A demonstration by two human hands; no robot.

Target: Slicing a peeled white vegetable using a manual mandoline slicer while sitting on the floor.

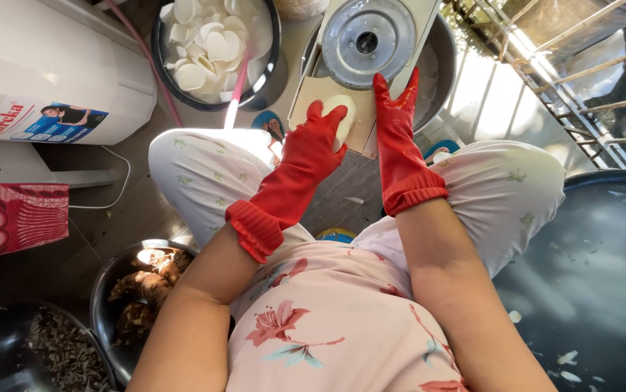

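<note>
Both my hands wear red rubber gloves. My left hand (pixel 311 145) grips a pale peeled root piece (pixel 343 109) and presses it against the tan feed board (pixel 320 94) of a slicing machine. My right hand (pixel 394 120) stands flat and upright beside the piece, fingers stretched up toward the round metal blade disc (pixel 366 40). I sit with my knees spread, the slicer between them.
A dark basin of white round slices (pixel 211 43) stands behind the slicer at left. A metal bowl of brown unpeeled roots (pixel 142 287) and a bowl of peelings (pixel 52 356) sit at my left. A large dark water tub (pixel 596 290) is at right. A white appliance (pixel 44 65) stands at upper left.
</note>
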